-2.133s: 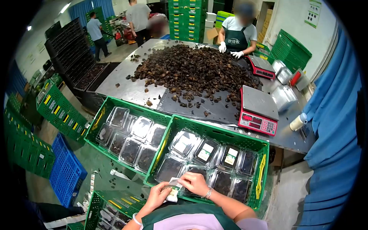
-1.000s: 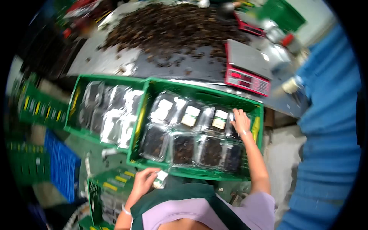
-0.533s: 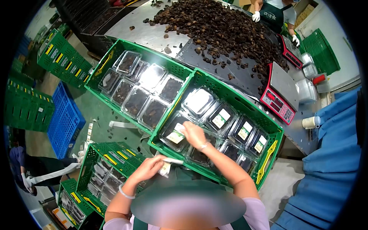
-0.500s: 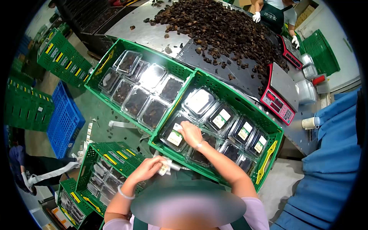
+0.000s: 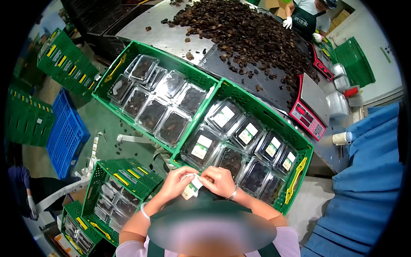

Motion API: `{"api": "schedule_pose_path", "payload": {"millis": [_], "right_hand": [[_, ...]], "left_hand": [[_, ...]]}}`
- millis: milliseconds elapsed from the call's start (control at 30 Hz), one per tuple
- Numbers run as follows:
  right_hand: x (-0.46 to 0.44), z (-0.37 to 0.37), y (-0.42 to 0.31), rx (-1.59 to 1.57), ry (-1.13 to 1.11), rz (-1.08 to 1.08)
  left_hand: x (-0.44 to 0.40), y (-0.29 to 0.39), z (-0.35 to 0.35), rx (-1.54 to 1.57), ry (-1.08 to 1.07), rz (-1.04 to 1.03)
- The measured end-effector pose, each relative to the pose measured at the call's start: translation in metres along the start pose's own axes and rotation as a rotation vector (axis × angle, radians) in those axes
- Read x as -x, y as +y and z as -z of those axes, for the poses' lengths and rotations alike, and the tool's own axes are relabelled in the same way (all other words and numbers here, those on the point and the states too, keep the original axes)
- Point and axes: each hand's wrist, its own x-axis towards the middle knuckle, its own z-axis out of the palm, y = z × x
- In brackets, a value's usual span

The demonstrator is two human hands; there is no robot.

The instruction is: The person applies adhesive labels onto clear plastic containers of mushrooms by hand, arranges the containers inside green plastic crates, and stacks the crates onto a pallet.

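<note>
Just outside the near edge of the right green crate [image 5: 267,115], my two hands are close together. My left hand [image 5: 176,185] is closed on a strip of white and green labels [image 5: 191,188]. My right hand [image 5: 219,181] pinches the upper end of the same strip. Inside the crate are clear boxes of dark pieces. The back row boxes carry labels, and so does the front left labelled box [image 5: 201,147]. No label shows on the front box beside it [image 5: 231,160].
Left green crate [image 5: 165,55] holds clear boxes without labels. Behind lie a heap of dark pieces [image 5: 252,38] and a red scale [image 5: 308,111]. A co-worker in white gloves [image 5: 302,19] stands at the far side. Stacked crates [image 5: 128,171] and another person's gloved hand [image 5: 32,205] are lower left.
My right hand has left the front left box, which now shows its label uncovered, and has come back to the label strip beside my left hand.
</note>
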Motion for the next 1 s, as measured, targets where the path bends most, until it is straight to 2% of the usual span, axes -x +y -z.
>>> {"api": "schedule_pose_path", "payload": {"millis": [100, 133, 167, 200, 267, 300, 333, 367, 400, 433, 533, 567, 600, 667, 700, 733, 767, 800, 833, 867, 900, 933, 1000], "right_hand": [[0.006, 0.000, 0.002, -0.140, 0.117, -0.081], [0.006, 0.003, 0.004, -0.160, 0.161, -0.099], [0.008, 0.010, 0.007, -0.167, 0.076, -0.140], [0.009, 0.013, 0.010, -0.168, 0.087, -0.152], [0.015, 0.018, 0.020, -0.388, -0.044, -0.333], [0.016, 0.022, 0.025, -0.357, 0.089, -0.249], [0.009, 0.037, 0.025, -0.174, 0.249, -0.218], [0.009, 0.049, 0.044, -0.184, 0.374, -0.342], [0.005, 0.070, 0.061, -0.076, 0.408, -0.433], [0.006, 0.084, 0.081, 0.078, 0.394, -0.410], [0.023, 0.073, 0.132, 0.195, 0.013, -0.416], [0.029, 0.059, 0.143, 0.245, -0.013, -0.391], [0.033, 0.042, 0.150, 0.296, -0.039, -0.364], [0.042, 0.013, 0.170, 0.500, 0.011, -0.298], [0.042, 0.014, 0.165, 0.562, 0.066, -0.282], [0.040, 0.018, 0.153, 0.622, 0.122, -0.267], [0.039, 0.023, 0.139, 0.620, 0.127, -0.268], [0.040, 0.030, 0.121, 0.473, 0.181, -0.220], [0.040, 0.038, 0.098, 0.325, 0.234, -0.174], [0.040, 0.048, 0.069, -0.062, 0.105, -0.268], [0.042, 0.050, 0.049, -0.413, 0.066, -0.285], [0.044, 0.046, 0.034, -0.499, 0.110, -0.188], [0.046, 0.043, 0.019, -0.268, 0.189, -0.031]], "left_hand": [[-0.009, -0.010, -0.010, -0.003, 0.158, 0.019], [-0.011, -0.013, -0.011, -0.006, 0.144, 0.026], [-0.013, -0.017, -0.012, -0.093, 0.165, 0.021], [-0.014, -0.020, -0.015, -0.180, 0.185, 0.014], [-0.018, -0.024, -0.022, -0.197, 0.178, 0.012], [-0.019, -0.017, -0.023, -0.325, 0.109, -0.108], [-0.018, -0.007, -0.023, -0.449, 0.040, -0.229], [-0.011, 0.008, -0.017, -0.743, -0.053, -0.142], [-0.006, 0.015, -0.013, -0.666, -0.118, -0.069], [-0.003, 0.018, -0.004, -0.678, -0.186, -0.061], [0.009, 0.022, 0.022, -0.574, -0.311, -0.052], [0.012, 0.011, 0.029, -0.624, -0.320, -0.165], [0.012, 0.013, 0.026, -0.625, -0.324, -0.164], [0.013, 0.024, 0.014, -0.859, -0.207, -0.390], [0.012, 0.026, 0.002, -0.630, -0.119, -0.272], [0.014, 0.025, 0.001, -0.574, -0.160, -0.134], [0.013, 0.024, -0.002, -0.592, -0.144, -0.114], [0.011, 0.022, -0.009, -0.611, -0.131, -0.092], [0.007, 0.022, -0.016, -0.775, -0.069, -0.218], [0.002, 0.023, -0.025, -0.936, -0.006, -0.346], [-0.003, 0.028, -0.036, -1.031, 0.028, -0.403], [-0.007, 0.039, -0.048, -1.145, 0.061, -0.504], [-0.013, 0.038, -0.056, -1.032, -0.022, -0.335]]}}
